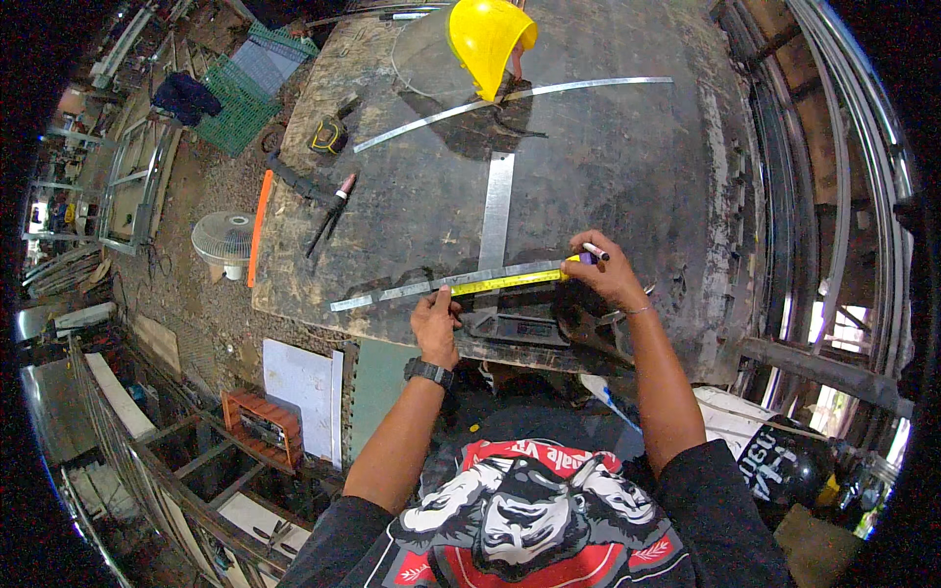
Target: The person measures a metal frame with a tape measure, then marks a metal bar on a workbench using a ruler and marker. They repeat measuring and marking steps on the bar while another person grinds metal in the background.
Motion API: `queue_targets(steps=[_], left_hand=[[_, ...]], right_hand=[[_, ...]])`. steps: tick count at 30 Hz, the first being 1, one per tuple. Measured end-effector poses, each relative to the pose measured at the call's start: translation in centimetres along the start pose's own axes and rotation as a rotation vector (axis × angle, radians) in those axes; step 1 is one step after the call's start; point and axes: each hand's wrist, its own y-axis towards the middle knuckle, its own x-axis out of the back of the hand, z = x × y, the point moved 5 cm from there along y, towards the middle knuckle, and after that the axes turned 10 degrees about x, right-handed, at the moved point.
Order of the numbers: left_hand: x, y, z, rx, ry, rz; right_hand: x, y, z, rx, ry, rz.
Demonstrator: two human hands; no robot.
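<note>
My left hand (437, 323) is closed at the near edge of a thin metal strip (392, 293), pinching the left end of a yellow measuring tape blade (505, 282). That blade lies extended along the strip's near side. At its right end my right hand (610, 277) is closed around the yellow end of the tape measure; its case is mostly hidden by the fingers. A marker (596, 252) with a dark tip sticks out between the same fingers. A wider flat metal bar (497, 211) runs away from the strip toward the back of the dark worktable (608, 176).
A long metal strip (412, 124) lies farther back beneath a yellow face shield (485, 44). Another tape measure (328, 135) and a pen (342, 192) lie at left. A dark angular object (520, 329) is by the near edge. A fan (223, 238) stands left of the table.
</note>
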Motion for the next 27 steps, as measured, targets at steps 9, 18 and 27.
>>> queue_targets(steps=[9, 18, 27], left_hand=[[0.0, -0.1, -0.1, 0.012, -0.008, -0.006], [0.0, -0.2, -0.2, 0.022, -0.039, -0.002], [0.0, -0.2, -0.2, 0.018, -0.017, -0.003]], right_hand=[[-0.1, 0.0, 0.3, 0.007, 0.028, -0.004], [-0.2, -0.1, 1.1, -0.007, 0.058, -0.001], [-0.1, 0.0, 0.1, 0.015, 0.013, -0.018]])
